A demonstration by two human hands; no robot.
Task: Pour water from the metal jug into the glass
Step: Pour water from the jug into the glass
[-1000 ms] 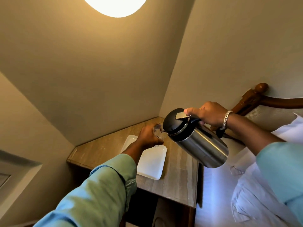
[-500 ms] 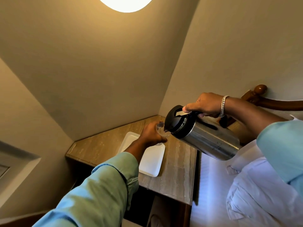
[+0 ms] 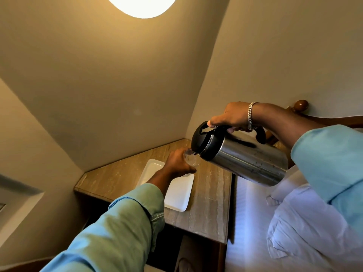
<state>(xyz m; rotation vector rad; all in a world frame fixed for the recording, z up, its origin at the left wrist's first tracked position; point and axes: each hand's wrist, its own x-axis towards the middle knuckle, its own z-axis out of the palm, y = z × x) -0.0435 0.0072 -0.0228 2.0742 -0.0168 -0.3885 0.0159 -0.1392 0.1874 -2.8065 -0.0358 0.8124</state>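
Metal jug [image 3: 243,160] tipped, spout over glass [image 3: 191,159] rim, above tray [image 3: 176,191]

The metal jug [image 3: 247,161] is silver steel with a black lid and handle. The glass [image 3: 191,159] is clear. A white tray [image 3: 179,195] lies on the tan streaked tabletop [image 3: 208,205]. Both sleeves [image 3: 121,226] are pale teal; the bracelet [image 3: 250,115] is silver.

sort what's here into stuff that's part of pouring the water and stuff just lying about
Part of the job:
- metal jug, tilted, spout at the glass rim
- glass
- right hand on the jug handle
- left hand around the glass

Just lying about:
- white tray
- bedside table
- white bedding
- wooden headboard
- ceiling light
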